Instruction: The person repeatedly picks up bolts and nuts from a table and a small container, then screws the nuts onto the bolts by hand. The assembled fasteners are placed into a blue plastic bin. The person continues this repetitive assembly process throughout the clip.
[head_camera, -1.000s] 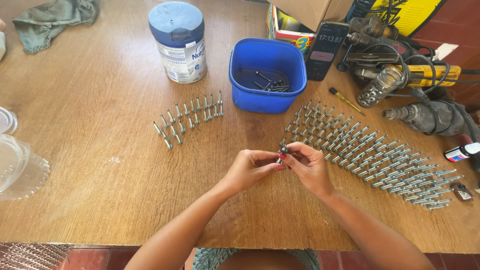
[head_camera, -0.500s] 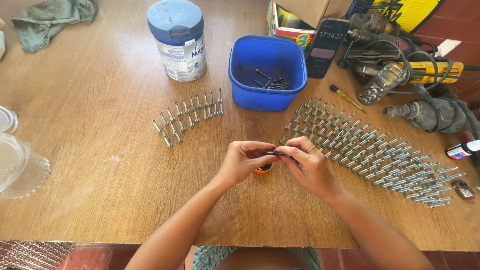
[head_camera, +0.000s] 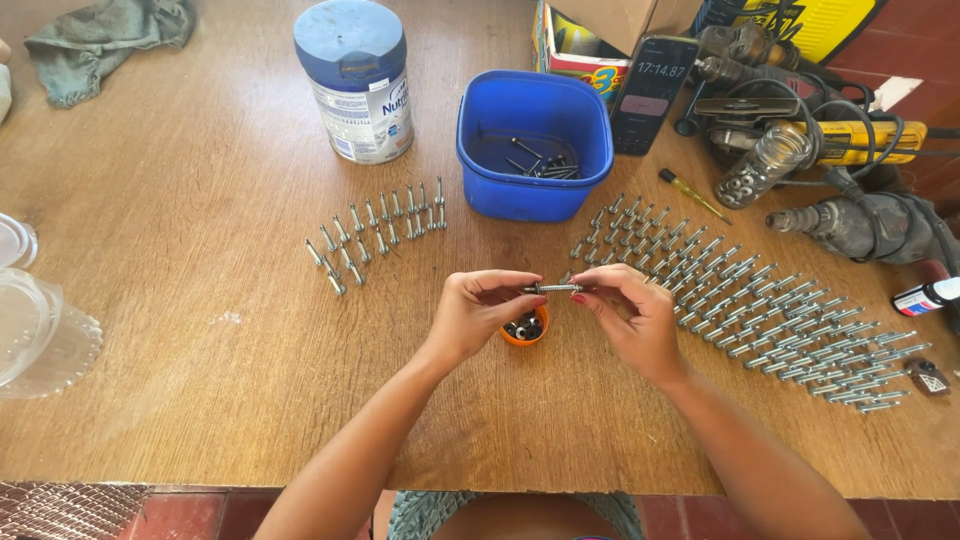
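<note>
Bolt (head_camera: 553, 288), a slim silver one, lies level between both hands above the middle of the wooden table (head_camera: 180, 300). Left hand (head_camera: 480, 315) pinches its left end with thumb and forefinger closed on it; right hand (head_camera: 630, 315) pinches the other end the same way, the remaining fingers curled loosely. Whether a nut sits on the shaft is too small to tell.

Directly beneath the bolt, between the two hands, stands a small orange cup (head_camera: 524, 328) with dark little pieces inside. To the right spreads a large field of bolts in rows (head_camera: 760, 300), laid out slantwise towards the table's right edge. To the upper left of the hands, a smaller group of bolts (head_camera: 375, 235) stands in short rows.

Beyond the hands sits a blue plastic tub (head_camera: 535, 140) with a few dark bolts at its bottom. Left of it stands a tin with a blue lid (head_camera: 355, 80). Right of the tub, a phone (head_camera: 652, 95) leans upright, and past it lie power tools (head_camera: 850, 185) and a small screwdriver (head_camera: 693, 195). A grey-green cloth (head_camera: 100, 40) lies at the far left corner, and clear plastic containers (head_camera: 35, 320) rest at the left edge.
</note>
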